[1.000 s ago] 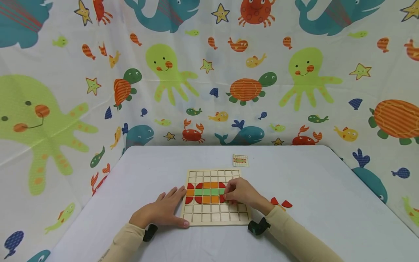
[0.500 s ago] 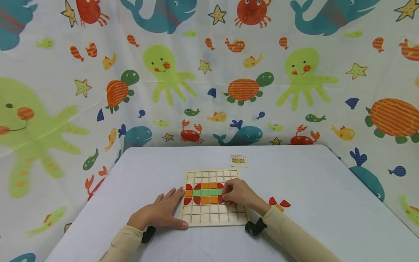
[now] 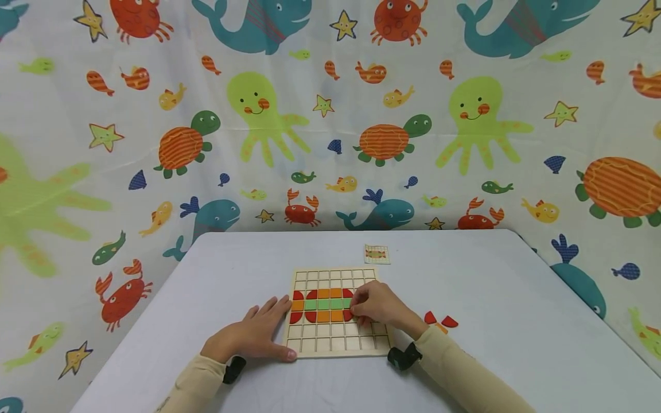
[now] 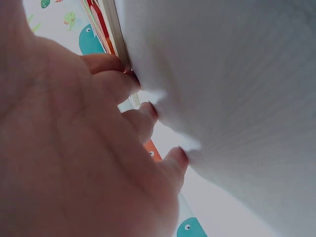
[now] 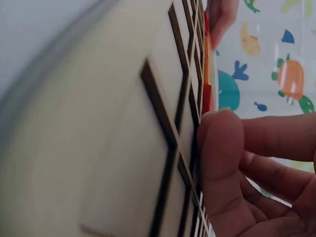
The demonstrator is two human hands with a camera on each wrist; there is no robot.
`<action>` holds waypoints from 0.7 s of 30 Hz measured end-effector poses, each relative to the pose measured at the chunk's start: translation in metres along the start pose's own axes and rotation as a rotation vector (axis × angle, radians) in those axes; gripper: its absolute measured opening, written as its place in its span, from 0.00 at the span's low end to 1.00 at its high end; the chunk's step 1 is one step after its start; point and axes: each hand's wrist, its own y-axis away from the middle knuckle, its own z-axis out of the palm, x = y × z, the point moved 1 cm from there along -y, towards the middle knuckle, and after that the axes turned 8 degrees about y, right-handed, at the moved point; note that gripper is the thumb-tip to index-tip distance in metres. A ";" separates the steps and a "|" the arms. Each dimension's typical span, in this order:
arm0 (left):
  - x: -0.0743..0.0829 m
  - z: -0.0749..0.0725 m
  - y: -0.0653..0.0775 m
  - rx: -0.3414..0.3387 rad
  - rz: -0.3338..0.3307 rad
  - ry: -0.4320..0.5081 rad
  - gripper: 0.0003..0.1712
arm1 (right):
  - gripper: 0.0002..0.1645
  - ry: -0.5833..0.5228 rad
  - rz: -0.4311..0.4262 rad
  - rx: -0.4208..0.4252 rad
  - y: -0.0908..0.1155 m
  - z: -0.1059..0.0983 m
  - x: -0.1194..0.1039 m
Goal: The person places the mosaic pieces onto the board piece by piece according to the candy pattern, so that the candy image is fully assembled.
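On a white table lies a square wooden grid board (image 3: 315, 344), with red, orange and green tiles in its middle rows. My left hand (image 3: 253, 335) lies flat at the board's left side, fingers spread; in the left wrist view its fingertips touch the table and board edge. My right hand (image 3: 379, 307) is over the right part of the board, thumb and forefinger pinched together at a red quarter-circle tile (image 3: 347, 315) in the lower coloured row. In the right wrist view the fingertips meet beside the red tile (image 5: 208, 96); they cover part of it.
Two loose red quarter-circle tiles (image 3: 450, 322) and an orange tile (image 3: 441, 328) lie to the board's right, beside my right forearm. A small pattern card (image 3: 377, 254) lies behind the board. A sea-animal curtain (image 3: 330, 115) hangs behind the table.
Both hands stay in nearly the same place, the right fingers still at the red tile. The head view has shifted slightly, and the curtain at the left has moved.
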 end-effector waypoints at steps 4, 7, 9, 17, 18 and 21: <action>-0.001 0.000 0.000 0.004 -0.024 0.000 0.71 | 0.03 -0.009 -0.043 -0.024 0.004 -0.013 -0.001; -0.001 0.000 0.000 0.004 -0.030 -0.004 0.71 | 0.08 0.032 -0.081 -0.019 0.008 -0.026 0.002; -0.001 0.000 0.000 0.001 -0.026 -0.002 0.71 | 0.12 0.077 -0.104 -0.021 0.011 -0.035 0.006; -0.003 0.001 -0.003 0.000 -0.025 0.001 0.72 | 0.19 0.221 -0.168 -0.037 0.026 -0.064 0.025; -0.003 0.001 -0.003 0.002 -0.026 0.001 0.72 | 0.19 0.231 -0.185 -0.039 0.027 -0.065 0.026; -0.004 0.001 -0.004 0.006 -0.025 0.005 0.72 | 0.19 0.267 -0.226 -0.074 0.027 -0.060 0.026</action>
